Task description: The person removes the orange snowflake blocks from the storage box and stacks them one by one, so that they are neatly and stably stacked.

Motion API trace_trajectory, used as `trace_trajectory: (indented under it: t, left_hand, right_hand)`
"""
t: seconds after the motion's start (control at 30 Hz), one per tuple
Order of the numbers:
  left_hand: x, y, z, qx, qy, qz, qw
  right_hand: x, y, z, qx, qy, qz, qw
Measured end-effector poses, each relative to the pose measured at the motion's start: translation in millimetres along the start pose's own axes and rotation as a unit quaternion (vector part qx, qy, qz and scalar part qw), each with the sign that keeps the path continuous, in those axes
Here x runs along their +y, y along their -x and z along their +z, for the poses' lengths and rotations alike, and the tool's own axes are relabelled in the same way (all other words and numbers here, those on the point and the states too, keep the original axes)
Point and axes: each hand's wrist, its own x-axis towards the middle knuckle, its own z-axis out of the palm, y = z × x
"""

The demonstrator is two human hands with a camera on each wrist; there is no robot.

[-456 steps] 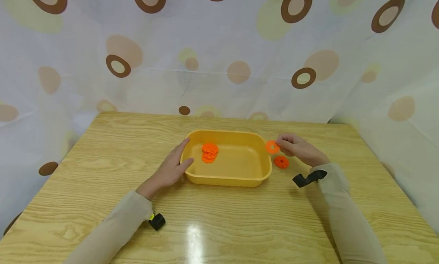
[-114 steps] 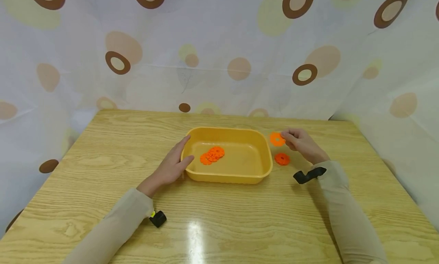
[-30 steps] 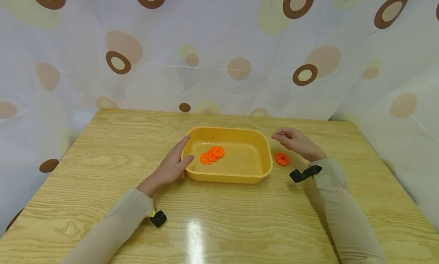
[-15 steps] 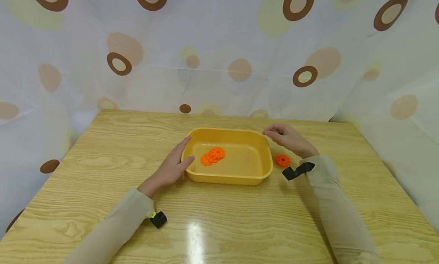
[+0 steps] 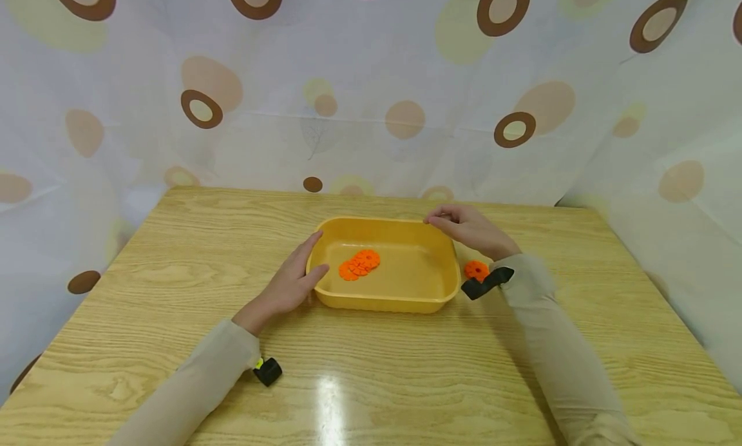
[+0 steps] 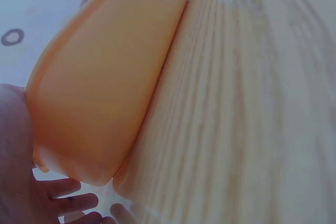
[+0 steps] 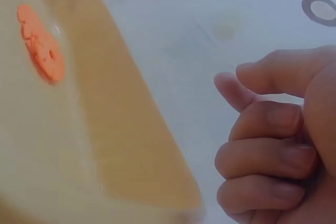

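Observation:
A yellow plastic tray [image 5: 379, 301] stands on the wooden table, with several orange notched discs [image 5: 366, 260] overlapping on its floor, left of the middle. My left hand [image 5: 284, 288] rests spread against the tray's left end, thumb over the rim; in the left wrist view its fingers [image 6: 71, 202] lie straight past the tray's end. My right hand [image 5: 472, 230] is over the far right corner of the tray. In the right wrist view its fingers [image 7: 262, 161] are curled towards the palm, thumb close to the index fingertip, nothing between them. Right of the tray lies a small stack of orange discs [image 5: 475, 270], partly hidden by the black wrist camera.
The wooden table [image 5: 371, 368] reaches well beyond the tray on both sides and in front. A patterned cloth [image 5: 348, 143] hangs behind the table and along its sides. Black cameras are strapped at both wrists.
Almost four seconds ago my right hand held an orange disc above the stack; it holds none now. Over the last second it has moved left to the tray's far corner. The left hand stays put.

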Motion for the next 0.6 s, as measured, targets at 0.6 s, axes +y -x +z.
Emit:
trace_trajectory:
  t: [0.6]
  left_hand:
    - [1.8, -0.5, -0.9, -0.001, 0.002, -0.005, 1.0000]
  right_hand:
    - [-22.2, -23.1, 19.0, -0.029, 0.039, -0.022, 0.9986]
